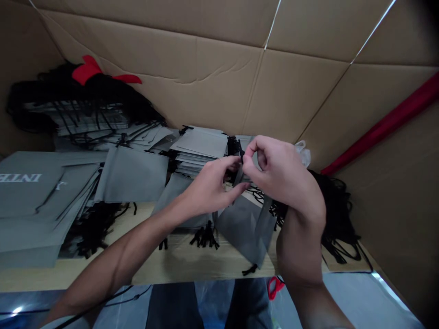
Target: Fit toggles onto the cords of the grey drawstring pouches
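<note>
My left hand (pixel 209 185) and my right hand (pixel 277 171) meet above the wooden table (pixel 192 267). Both pinch the top of a small grey drawstring pouch (pixel 245 230), which hangs down between them. My right thumb and forefinger are closed on the pouch's black cord (pixel 241 158) at its mouth. My left fingers grip the pouch's upper edge right beside them. A black cord end dangles below the pouch near the table's front edge.
Stacks of grey pouches (pixel 202 148) with black cords lie behind my hands, and more grey bags (pixel 41 196) spread to the left. A black cord tangle (pixel 338 214) sits at the right. Cardboard walls (pixel 240 82) enclose the table. Red scissor handles (pixel 275 286) show below the table edge.
</note>
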A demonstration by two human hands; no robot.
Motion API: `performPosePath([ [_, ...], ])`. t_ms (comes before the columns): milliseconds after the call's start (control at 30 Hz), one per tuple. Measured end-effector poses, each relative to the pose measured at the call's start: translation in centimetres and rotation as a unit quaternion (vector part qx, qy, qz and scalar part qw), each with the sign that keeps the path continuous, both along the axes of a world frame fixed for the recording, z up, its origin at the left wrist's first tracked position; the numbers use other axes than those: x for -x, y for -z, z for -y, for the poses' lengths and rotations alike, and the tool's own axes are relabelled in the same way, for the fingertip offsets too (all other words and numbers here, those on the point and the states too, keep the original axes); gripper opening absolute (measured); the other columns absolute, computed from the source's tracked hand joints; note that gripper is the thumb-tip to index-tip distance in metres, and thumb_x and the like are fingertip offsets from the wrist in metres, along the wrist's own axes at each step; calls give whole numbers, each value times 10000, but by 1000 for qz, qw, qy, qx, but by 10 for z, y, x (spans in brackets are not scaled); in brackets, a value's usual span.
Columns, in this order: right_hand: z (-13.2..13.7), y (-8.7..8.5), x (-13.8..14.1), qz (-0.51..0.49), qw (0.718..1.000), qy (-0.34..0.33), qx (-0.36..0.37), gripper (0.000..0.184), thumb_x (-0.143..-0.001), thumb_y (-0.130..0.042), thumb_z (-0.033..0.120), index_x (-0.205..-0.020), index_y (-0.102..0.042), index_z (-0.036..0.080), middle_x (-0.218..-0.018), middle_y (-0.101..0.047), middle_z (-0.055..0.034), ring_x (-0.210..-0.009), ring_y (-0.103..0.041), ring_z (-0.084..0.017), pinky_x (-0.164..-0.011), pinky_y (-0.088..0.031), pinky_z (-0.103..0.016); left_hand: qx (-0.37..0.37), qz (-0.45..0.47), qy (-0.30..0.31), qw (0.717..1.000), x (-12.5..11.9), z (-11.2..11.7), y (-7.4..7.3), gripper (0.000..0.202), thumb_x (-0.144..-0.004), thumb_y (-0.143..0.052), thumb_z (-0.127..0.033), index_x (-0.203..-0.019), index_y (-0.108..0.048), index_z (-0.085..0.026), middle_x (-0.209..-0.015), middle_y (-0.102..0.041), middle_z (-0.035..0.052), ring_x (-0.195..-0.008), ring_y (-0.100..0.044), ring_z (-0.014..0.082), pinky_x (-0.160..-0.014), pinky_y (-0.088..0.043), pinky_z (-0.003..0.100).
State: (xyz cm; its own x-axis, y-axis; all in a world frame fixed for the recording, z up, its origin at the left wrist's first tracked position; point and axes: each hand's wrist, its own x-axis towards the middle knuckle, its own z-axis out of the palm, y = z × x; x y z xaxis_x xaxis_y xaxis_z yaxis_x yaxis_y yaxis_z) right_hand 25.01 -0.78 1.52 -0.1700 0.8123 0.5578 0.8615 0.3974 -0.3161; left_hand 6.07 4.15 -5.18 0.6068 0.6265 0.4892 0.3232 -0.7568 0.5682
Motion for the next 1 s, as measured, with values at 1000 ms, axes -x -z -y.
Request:
performPosePath([
  [1000, 37, -2, 23, -61, 982, -115, -140, 127, -986, -832, 125, -1031, -796, 238, -968, -854, 4, -848, -798, -183, -781, -655, -325, -81, 67, 29, 994, 49, 43, -50, 238, -1172, -529, -138, -1002, -693, -163, -849, -661, -15, -760, -607, 111, -697, -467, 268],
])
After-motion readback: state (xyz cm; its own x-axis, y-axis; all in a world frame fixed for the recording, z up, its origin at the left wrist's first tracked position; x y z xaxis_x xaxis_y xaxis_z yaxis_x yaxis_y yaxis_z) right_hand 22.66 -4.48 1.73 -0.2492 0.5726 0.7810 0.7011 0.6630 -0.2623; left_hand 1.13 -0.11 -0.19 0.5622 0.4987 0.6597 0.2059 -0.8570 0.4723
